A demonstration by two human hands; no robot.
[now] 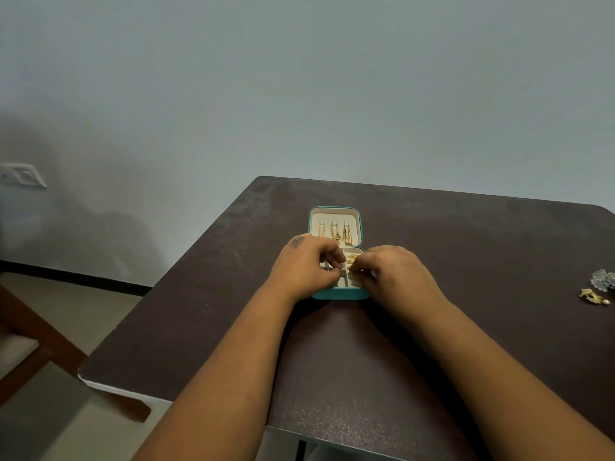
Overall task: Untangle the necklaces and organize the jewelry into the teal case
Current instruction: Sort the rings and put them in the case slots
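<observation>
While both hands work over the open teal case (339, 293) at mid tabletop (466, 261), three gold necklaces (336, 232) hang separately in its lid, probably so they cannot re-tangle. Left hand (304, 266): fingers curled at the tray dividers, contents unclear. Right hand (392, 272): fingers seem to pinch a small gold piece over a compartment. Two brooch-like pieces (597, 289) wait far right.

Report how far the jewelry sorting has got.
Done: gold necklaces hang separately in the lid of the open teal case, apparently untangled. In hand: the left hand and right hand work over the tray compartments, the right pinching a small gold piece; what the left grips is hidden. Left: a gold ornament and a silvery piece lie on the table, outside the case.
</observation>
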